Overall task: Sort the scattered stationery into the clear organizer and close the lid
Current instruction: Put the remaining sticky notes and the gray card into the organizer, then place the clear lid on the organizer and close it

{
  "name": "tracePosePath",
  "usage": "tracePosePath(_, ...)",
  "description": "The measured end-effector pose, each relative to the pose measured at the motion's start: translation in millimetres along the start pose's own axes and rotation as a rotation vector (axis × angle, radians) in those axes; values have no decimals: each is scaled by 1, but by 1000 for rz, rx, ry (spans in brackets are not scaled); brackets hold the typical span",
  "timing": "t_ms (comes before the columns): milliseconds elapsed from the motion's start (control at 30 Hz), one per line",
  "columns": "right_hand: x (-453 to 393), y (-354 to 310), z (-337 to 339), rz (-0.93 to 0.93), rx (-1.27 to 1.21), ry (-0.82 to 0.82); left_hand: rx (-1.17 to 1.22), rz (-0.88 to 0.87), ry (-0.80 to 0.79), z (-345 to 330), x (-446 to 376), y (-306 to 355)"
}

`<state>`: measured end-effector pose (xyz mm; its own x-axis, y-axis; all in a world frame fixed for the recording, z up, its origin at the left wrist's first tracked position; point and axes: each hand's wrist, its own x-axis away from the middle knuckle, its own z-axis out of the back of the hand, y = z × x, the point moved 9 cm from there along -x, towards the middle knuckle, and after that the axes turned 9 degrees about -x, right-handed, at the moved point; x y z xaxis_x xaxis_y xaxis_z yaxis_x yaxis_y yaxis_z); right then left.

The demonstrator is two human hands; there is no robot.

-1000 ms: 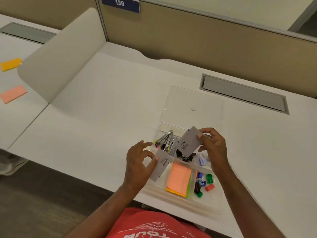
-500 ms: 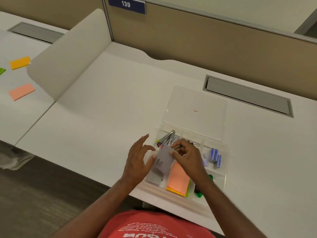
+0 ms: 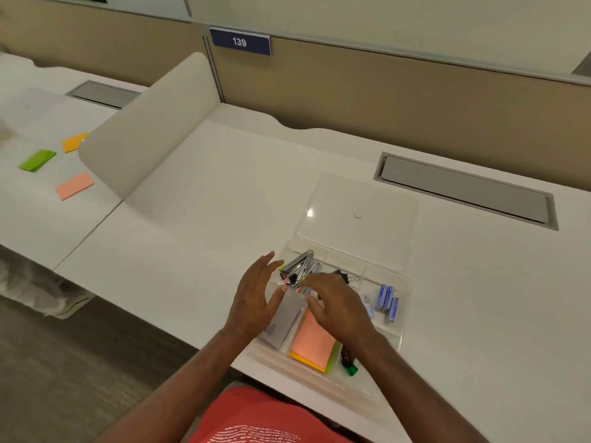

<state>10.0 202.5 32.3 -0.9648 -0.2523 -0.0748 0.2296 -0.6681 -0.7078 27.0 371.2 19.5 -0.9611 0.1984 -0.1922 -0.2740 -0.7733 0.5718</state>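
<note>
The clear organizer [image 3: 403, 284] lies on the white desk near its front edge, its lid [image 3: 361, 219] folded flat behind it. Grey cards [image 3: 283, 324] stand in the front left compartment. My left hand [image 3: 254, 298] hovers over them with fingers straight, the thumb touching the cards' top edge. My right hand [image 3: 335, 305] is spread above the middle, over an orange sticky note pad [image 3: 313, 346]. Other compartments hold metal staplers [image 3: 300, 266], black binder clips [image 3: 343, 276], blue staple boxes [image 3: 387, 300] and a green item [image 3: 350, 369].
A rounded white divider [image 3: 150, 123] separates a neighbouring desk with green [image 3: 36, 160], orange [image 3: 74, 142] and pink [image 3: 75, 186] sticky pads. Grey cable hatches [image 3: 463, 190] sit at the back under a tan partition with a "139" sign [image 3: 240, 42].
My right hand brought its grey card down to the one in my left; both cards now stand in the front left compartment and both hands have let go. The camera tilted up.
</note>
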Motion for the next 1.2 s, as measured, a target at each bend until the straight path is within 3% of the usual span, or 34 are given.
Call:
tracePosePath(333,-25,55,75,-128,318,46,-55,-166,-105,-33,-60,48)
tracePosePath(600,-58,124,129,-328,334,177,-157,-286,-168,-46,-157,67)
tracePosePath(733,-67,166,148,-467,333,193,-200,-224,-211,-61,-210,54)
tracePosePath(1033,-67,236,148,-735,328,138,-550,-7,-503,-114,-261,-21)
tracePosePath(1200,-62,259,145,-882,331,163,-517,87,-498,-120,-265,-33)
